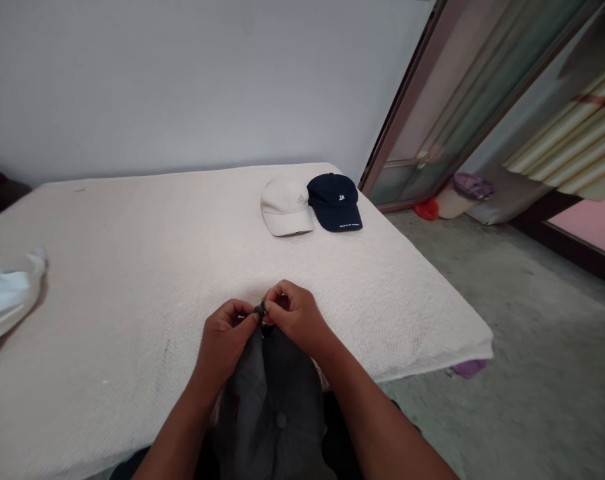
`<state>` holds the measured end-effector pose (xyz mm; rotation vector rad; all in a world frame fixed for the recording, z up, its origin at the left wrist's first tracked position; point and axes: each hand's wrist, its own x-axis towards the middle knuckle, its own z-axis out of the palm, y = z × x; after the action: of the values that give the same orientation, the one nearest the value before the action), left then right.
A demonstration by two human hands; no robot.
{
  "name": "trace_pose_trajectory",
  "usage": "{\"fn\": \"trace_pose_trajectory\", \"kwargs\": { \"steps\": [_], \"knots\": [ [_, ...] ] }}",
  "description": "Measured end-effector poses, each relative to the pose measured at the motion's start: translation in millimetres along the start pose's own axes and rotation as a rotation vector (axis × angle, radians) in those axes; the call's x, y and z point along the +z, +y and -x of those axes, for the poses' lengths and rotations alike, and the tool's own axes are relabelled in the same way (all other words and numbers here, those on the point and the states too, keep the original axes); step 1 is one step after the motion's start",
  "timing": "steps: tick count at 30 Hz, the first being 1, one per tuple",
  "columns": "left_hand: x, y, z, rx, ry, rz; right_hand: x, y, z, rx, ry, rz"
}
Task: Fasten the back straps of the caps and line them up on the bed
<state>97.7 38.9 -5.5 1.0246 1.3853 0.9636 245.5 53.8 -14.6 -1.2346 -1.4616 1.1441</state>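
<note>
A dark grey cap (295, 380) with a fabric button on its crown hangs below my hands at the near edge of the bed. My left hand (227, 333) pinches the cap's edge near its strap, thumb and forefinger together. Meeting it fingertip to fingertip, my right hand (295, 313) pinches the small dark strap end (261, 309). Beyond them lie a cream cap (285, 203) and a navy cap (335, 200), side by side and touching, brims toward me. The grey cap's brim is out of sight.
A white textured cover (132, 267) spreads over the bed against a pale wall (207, 80). White cloth (7, 293) lies at the left. On the right are a grey floor (542, 320), a framed glass door (432, 120), a red bag (426, 209) and a striped curtain (572, 133).
</note>
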Motion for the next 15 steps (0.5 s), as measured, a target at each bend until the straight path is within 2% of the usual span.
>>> {"fn": "trace_pose_trajectory", "kwargs": {
  "steps": [5,15],
  "knots": [
    [2.3,4.0,1.9,-0.003,0.036,-0.027,0.9,-5.7,1.5,-0.031,0.046,0.091],
    [5.3,5.2,1.4,-0.024,0.022,0.081,2.4,-6.9,1.2,-0.002,0.11,0.051]
  ]
}}
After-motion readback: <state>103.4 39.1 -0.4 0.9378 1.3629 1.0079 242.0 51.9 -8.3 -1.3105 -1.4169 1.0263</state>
